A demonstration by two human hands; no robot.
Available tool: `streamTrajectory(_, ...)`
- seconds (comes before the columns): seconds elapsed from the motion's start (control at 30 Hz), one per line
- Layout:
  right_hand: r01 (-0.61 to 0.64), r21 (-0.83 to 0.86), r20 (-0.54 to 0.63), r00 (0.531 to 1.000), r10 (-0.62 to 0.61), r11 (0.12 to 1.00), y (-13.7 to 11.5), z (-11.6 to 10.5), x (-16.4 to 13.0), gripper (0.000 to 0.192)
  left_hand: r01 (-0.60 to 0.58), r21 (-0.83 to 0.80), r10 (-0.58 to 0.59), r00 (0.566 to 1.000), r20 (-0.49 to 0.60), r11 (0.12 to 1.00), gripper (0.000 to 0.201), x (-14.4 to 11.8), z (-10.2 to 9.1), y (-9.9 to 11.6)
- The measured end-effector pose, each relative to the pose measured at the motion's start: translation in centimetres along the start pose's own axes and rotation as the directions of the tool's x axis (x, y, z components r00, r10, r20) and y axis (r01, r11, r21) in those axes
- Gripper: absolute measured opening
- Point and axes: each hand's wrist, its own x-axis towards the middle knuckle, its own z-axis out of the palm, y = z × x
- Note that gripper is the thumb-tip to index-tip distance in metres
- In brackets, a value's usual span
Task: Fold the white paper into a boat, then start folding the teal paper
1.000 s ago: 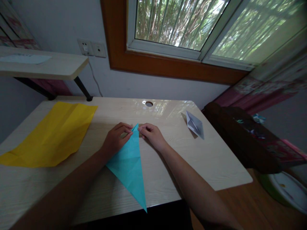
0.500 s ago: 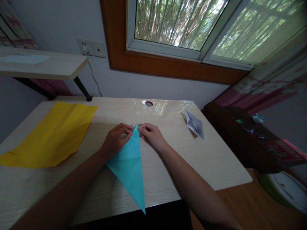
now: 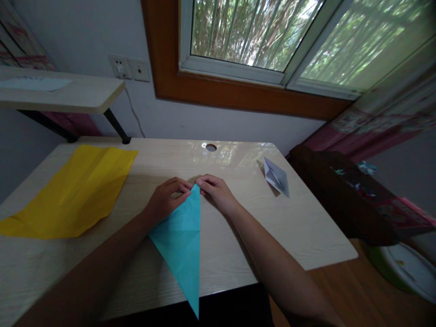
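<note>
Your left hand [image 3: 165,200] lies on the left edge of the turquoise paper triangle [image 3: 182,238], fingers curled, thumb and forefinger pinched on the paper's far tip. Your right hand [image 3: 216,193] meets it from the other side, fingertips [image 3: 201,182] closed on the same tip, so both hands touch at that point. The triangle lies flat on the counter [image 3: 299,227], its long point reaching toward you and overhanging the near edge. Left of your left arm, well apart from the triangle, a creased yellow sheet [image 3: 73,190] lies spread on the counter. To the right, a small folded white paper piece [image 3: 276,176] rests near the far right corner. A round cable hole [image 3: 210,147] sits at the counter's far edge.
</note>
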Motion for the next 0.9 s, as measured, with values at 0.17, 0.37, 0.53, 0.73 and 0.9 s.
streamTrajectory(0.17,0.007,0.022,0.007,1.000,-0.007,1.000,-0.1,0.0,0.0,0.029,0.013,-0.017,-0.013,1.000,0.001,1.000,0.008,-0.1,0.1,-0.2)
streamTrajectory(0.37,-0.013,0.037,0.007,1.000,0.012,0.999,0.2,0.0,0.0,0.031,0.030,-0.044,-0.031,0.999,-0.015,0.999,0.008,0.0,0.0,0.0)
streamTrajectory(0.53,0.001,0.053,0.000,1.000,-0.001,0.999,0.7,-0.1,0.1,0.028,0.131,-0.071,-0.133,0.991,-0.019,0.989,0.010,-0.3,0.1,-0.1)
streamTrajectory(0.73,0.011,0.059,0.023,1.000,-0.012,0.998,0.9,-0.2,0.2,0.028,0.385,-0.090,-0.377,0.922,0.090,0.918,0.029,-0.1,0.1,-0.6)
streamTrajectory(0.9,-0.005,0.031,0.014,1.000,0.004,1.000,0.4,0.0,0.0,0.029,0.411,-0.068,-0.394,0.902,0.177,0.909,0.031,0.2,-0.1,-1.2)
